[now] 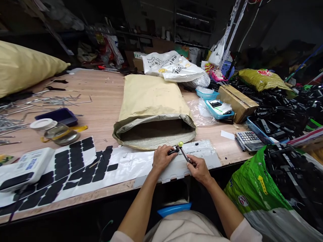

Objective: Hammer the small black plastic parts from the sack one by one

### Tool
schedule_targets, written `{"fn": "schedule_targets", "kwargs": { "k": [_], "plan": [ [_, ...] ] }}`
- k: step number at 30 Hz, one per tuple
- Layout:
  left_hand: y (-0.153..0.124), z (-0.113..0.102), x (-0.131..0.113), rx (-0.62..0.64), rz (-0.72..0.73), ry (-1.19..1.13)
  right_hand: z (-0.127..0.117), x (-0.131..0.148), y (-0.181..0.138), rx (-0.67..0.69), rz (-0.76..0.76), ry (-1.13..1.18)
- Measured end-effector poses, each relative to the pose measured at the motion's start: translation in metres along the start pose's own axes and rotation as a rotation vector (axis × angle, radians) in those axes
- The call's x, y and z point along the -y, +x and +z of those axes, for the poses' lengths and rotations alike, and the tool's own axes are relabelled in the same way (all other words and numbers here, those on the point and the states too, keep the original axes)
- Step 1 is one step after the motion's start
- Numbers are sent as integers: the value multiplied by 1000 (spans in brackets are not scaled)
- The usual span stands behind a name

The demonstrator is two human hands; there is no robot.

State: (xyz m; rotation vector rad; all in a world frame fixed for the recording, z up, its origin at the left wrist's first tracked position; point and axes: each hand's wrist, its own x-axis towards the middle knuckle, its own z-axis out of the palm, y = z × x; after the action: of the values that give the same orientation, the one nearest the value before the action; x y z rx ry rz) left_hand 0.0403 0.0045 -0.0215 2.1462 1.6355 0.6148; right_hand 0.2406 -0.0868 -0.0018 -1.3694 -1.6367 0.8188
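My left hand [162, 158] is closed over the grey board at the table's front edge. Its fingers grip a small black part [173, 152], whose exact kind I cannot make out. In my right hand [200, 169] is a slim metal-shafted tool [184, 154] with a rounded yellow-green head, which tilts up to the left close to the black part. Whether the two touch is unclear. Both hands work above the grey board [202, 158]. Just behind them lies a large tan paper sack [153, 97], its dark mouth gaping toward me.
At left are black adhesive pads [75, 161] on white sheets, a glass jar [63, 133], a navy tray [58, 116] and scattered metal rods [54, 101]. A calculator [249, 140], a cardboard box [237, 101] and a green sack [252, 181] of black parts stand right.
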Motion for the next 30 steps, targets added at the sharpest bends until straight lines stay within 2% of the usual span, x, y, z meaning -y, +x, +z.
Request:
{"fn": "schedule_targets", "kwargs": {
  "k": [4, 10, 14, 16, 19, 21, 24, 27, 30],
  "plan": [
    [0, 0, 0, -1, -1, -15, 1, -2, 1, 44, 26, -25],
    [-1, -1, 0, 3, 2, -41, -2, -19, 14, -66, 148, 124],
    [-2, -7, 0, -26, 52, -114, -5, -31, 23, -79, 219, 264],
    [-12, -11, -4, -75, 96, -221, -6, -35, 25, -74, 234, 327],
    [-49, -16, -11, -96, 152, -396, -7, -37, 25, -56, 237, 380],
    [-83, -15, -14, 23, 209, -450, -7, -37, 25, -51, 235, 374],
    [-128, -3, -12, 284, 256, -394, -6, -35, 24, -57, 234, 345],
    [-148, 21, 3, 447, 123, -265, -5, -33, 24, -59, 235, 328],
    [-146, 45, 22, 526, -78, -109, -5, -33, 24, -62, 231, 320]
  ]
}}
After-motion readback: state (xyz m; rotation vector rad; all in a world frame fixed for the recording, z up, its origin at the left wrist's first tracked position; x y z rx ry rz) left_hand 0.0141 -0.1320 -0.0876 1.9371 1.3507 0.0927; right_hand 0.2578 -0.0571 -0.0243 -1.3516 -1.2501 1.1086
